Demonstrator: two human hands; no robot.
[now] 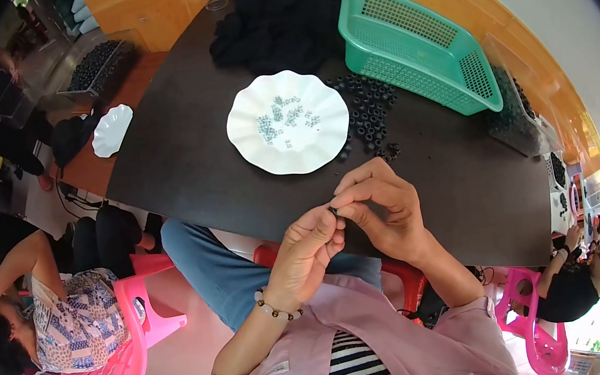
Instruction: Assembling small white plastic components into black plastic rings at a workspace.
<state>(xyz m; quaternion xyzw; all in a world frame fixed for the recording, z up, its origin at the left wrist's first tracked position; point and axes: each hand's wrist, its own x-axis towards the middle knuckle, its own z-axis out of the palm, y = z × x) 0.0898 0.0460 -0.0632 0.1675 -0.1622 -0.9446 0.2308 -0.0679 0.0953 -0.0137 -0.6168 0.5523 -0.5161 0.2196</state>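
My left hand (310, 242) is closed in a pinch, holding a small black piece (334, 212) between thumb and fingers just off the table's near edge. The thumb and index finger of my right hand (385, 211) press together right at that piece; anything between them is too small to make out. Beyond my hands is a white scalloped plate (246, 145) with many tiny clear, pale pieces (278, 119) in loose clusters. To the plate's right, small black ring-like parts (370, 115) lie scattered on the dark table (184, 157).
A green perforated basket (415, 53) stands at the far right, beside a clear bin (513, 124). Black cloth (287, 20) is heaped at the back. Leftward are another white plate (113, 130), a bin of black parts (94, 66) and a person on a pink chair (118, 352).
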